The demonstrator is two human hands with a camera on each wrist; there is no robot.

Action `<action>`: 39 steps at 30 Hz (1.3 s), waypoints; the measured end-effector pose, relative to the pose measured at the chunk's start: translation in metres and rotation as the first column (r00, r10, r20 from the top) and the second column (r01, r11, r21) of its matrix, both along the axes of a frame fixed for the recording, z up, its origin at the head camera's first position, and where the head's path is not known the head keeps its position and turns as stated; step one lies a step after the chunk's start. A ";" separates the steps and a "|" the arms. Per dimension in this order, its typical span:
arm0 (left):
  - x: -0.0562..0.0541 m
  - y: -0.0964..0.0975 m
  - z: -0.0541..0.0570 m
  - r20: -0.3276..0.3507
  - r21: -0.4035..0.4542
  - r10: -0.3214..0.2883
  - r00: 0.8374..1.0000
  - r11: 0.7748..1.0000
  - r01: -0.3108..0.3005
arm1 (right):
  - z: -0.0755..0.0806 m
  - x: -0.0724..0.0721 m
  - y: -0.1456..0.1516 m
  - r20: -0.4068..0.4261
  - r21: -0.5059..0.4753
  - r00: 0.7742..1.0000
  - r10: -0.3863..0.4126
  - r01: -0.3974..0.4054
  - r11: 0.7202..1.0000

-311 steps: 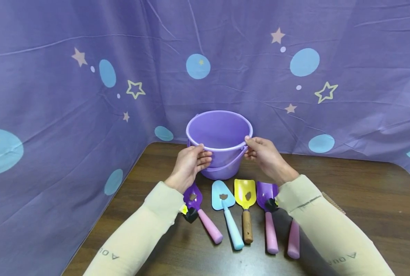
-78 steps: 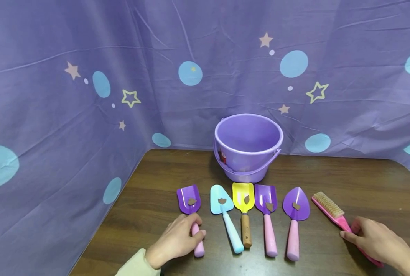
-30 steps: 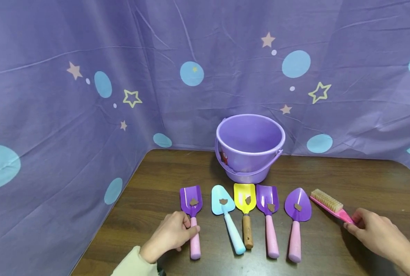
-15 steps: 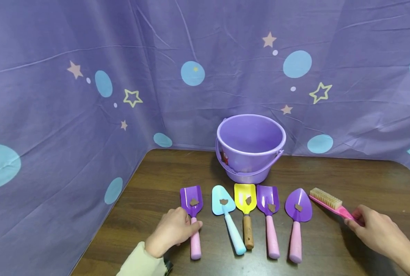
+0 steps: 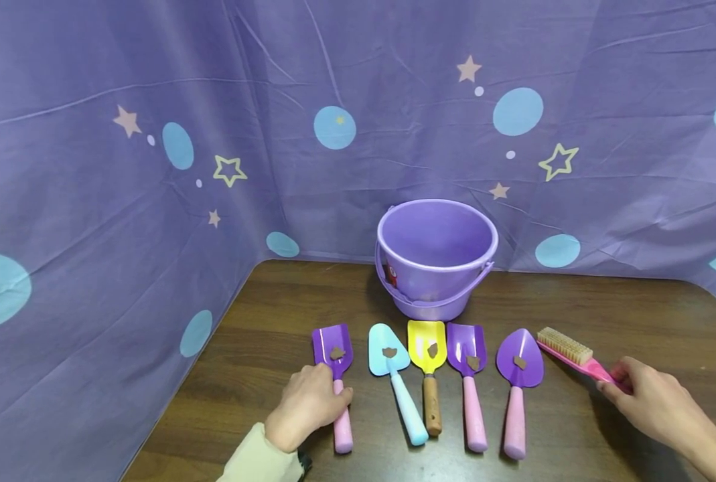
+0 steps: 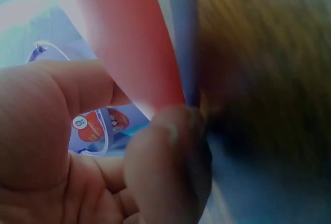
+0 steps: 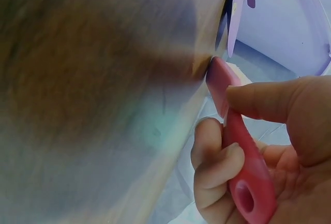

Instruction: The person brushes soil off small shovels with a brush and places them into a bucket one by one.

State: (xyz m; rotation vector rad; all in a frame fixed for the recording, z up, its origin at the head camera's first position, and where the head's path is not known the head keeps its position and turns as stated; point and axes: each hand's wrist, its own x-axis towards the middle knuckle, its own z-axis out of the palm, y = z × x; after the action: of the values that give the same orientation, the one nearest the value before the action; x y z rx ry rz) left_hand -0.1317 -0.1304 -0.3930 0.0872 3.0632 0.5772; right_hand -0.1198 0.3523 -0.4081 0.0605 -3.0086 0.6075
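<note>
My left hand [image 5: 311, 402] grips the pink handle [image 5: 342, 428] of the leftmost purple toy shovel [image 5: 329, 340], which lies on the table; in the left wrist view thumb and fingers pinch that handle [image 6: 124, 32]. With my right hand [image 5: 659, 405] I hold a pink brush [image 5: 593, 367] by its handle, its pale bristles [image 5: 565, 345] facing up and away. The right wrist view shows fingers curled round the brush handle [image 7: 248, 167]. The brush's head end reaches right up to the pointed purple trowel [image 5: 522, 345].
Between my hands lie a light blue trowel [image 5: 384, 335], a yellow shovel [image 5: 420, 335] with a wooden handle and another purple shovel [image 5: 466, 335]. Each blade carries a brown patch. A purple bucket [image 5: 430, 288] stands behind them on the wooden table [image 5: 273, 301], before a purple curtain [image 5: 394, 100].
Earlier both hands held the bucket's rim; the bucket now stands further right, released. Since then my left hand has straightened the left shovel, and the brush has slid left toward the pointed trowel.
</note>
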 end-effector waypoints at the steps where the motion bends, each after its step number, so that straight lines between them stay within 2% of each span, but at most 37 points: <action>1: 0.000 0.000 0.000 0.000 -0.002 0.004 1.000 1.000 -0.004 | 0.000 0.000 0.000 -0.003 -0.001 1.000 -0.001 0.001 1.000; 10: -0.002 -0.005 -0.002 0.022 0.049 0.000 1.000 0.999 -0.002 | 0.001 0.002 -0.001 -0.019 -0.005 1.000 -0.016 0.015 1.000; 19: -0.004 -0.009 0.002 -0.026 0.056 0.011 1.000 0.998 -0.010 | 0.010 0.007 -0.019 -0.136 -0.020 0.990 -0.037 0.034 0.999; 24: -0.005 -0.010 0.005 -0.057 0.030 0.026 0.998 0.999 -0.024 | 0.018 0.011 -0.039 -0.184 -0.032 0.983 -0.013 0.007 0.999; 29: -0.005 -0.012 0.007 -0.097 -0.001 0.010 0.995 1.000 -0.010 | 0.025 0.013 -0.059 -0.231 -0.033 0.973 0.017 -0.025 0.999; 39: -0.007 -0.022 0.012 -0.102 0.007 0.015 0.995 1.000 -0.014 | 0.036 0.010 -0.091 -0.295 -0.048 0.952 0.079 -0.097 0.994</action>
State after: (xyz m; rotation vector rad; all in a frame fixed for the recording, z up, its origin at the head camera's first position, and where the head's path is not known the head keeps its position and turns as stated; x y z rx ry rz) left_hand -0.1387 -0.1525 -0.3811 0.0970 3.1630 0.6022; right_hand -0.1096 0.2612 -0.3721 0.2586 -2.7102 0.6366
